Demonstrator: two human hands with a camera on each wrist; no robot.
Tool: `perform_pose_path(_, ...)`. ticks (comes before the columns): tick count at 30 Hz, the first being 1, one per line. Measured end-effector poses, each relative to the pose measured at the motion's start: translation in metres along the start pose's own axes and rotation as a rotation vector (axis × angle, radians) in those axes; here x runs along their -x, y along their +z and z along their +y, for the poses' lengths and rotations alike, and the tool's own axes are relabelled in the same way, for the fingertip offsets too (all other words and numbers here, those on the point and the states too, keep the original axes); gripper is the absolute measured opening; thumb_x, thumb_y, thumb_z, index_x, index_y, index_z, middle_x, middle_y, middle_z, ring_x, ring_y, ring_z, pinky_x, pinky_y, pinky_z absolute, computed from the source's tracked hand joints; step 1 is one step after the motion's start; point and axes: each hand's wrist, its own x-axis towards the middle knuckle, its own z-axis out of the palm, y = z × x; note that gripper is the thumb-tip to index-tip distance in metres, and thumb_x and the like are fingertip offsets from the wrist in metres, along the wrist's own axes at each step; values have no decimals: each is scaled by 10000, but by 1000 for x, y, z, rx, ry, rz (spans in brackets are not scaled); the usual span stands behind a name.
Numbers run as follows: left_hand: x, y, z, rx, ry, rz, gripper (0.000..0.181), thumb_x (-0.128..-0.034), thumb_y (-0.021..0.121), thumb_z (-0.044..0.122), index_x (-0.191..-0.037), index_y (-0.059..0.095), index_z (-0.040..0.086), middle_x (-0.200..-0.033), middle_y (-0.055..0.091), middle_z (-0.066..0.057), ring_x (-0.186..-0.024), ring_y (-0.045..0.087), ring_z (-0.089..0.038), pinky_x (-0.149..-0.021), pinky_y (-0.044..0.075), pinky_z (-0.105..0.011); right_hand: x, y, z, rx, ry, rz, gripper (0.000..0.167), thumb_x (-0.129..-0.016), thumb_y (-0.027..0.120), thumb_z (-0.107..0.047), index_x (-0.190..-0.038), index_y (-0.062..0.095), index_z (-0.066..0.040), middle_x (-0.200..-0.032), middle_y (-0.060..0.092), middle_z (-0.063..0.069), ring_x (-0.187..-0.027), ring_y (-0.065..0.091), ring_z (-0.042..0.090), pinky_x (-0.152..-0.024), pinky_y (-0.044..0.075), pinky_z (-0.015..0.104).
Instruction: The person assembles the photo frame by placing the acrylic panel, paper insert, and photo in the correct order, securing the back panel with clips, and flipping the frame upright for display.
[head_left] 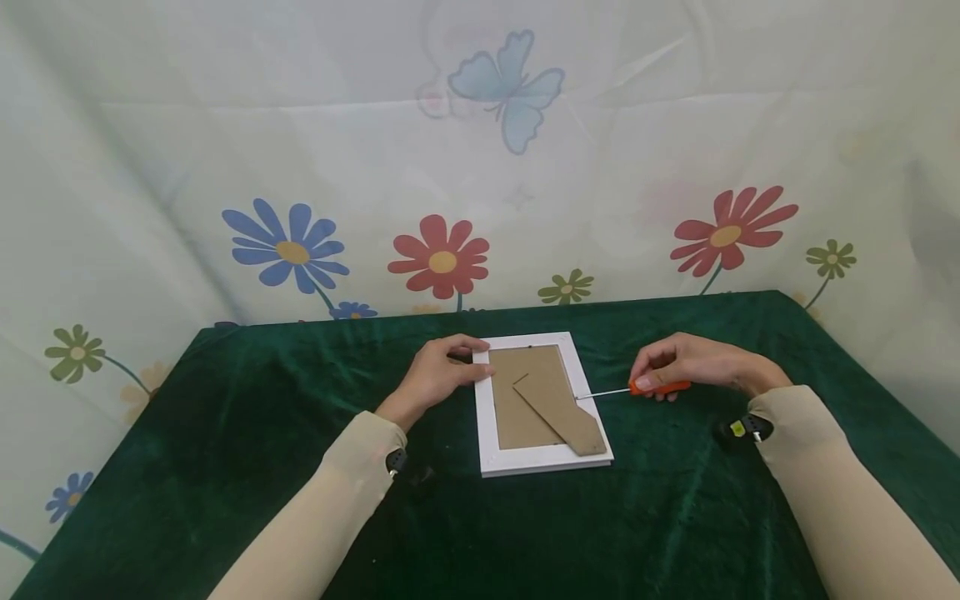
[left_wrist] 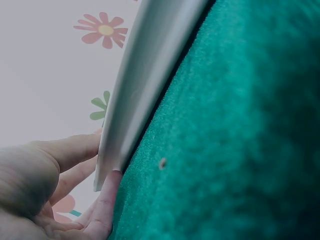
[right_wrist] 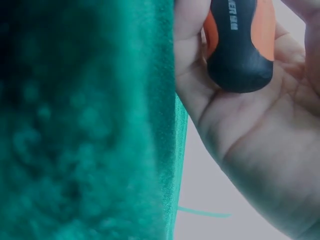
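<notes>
Nearest bit is the green-covered table [head_left: 562, 533], running up to the near edge of a white picture frame [head_left: 487, 417] lying back side up, with its brown stand leg [head_left: 581, 429] angled over the near right corner. A bit further up, the screwdriver [head_left: 636, 388] comes in from the frame's right, tip at the inner rim of the right border, so I'd say the step in hand is working at the backing board [head_left: 521, 417] along that edge, maybe at a tab (too small to tell). Next move probably calls for careful prying with the frame kept steady. Right hand [head_left: 682, 364] has its fingers wrapped round the handle, well off the frame's right side. Left hand [head_left: 438, 367] grips the far half of the frame's left border, fingers touching it. Way behind the frame there's just a flowery curtain [head_left: 360, 150]
</notes>
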Motion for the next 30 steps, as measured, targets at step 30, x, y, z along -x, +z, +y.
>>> perform_pose_path(30,2,-1,3,-1,-2,-1,442,-930,849,293,-1343,726,199,-1313,677,-77,-1089,652,-300,-927,611,-495,-1,3,-2,5,6,18,188,-1026,714,-236,-1124,740,-77,-1067,691,127,-938,637,340,-842,583,410)
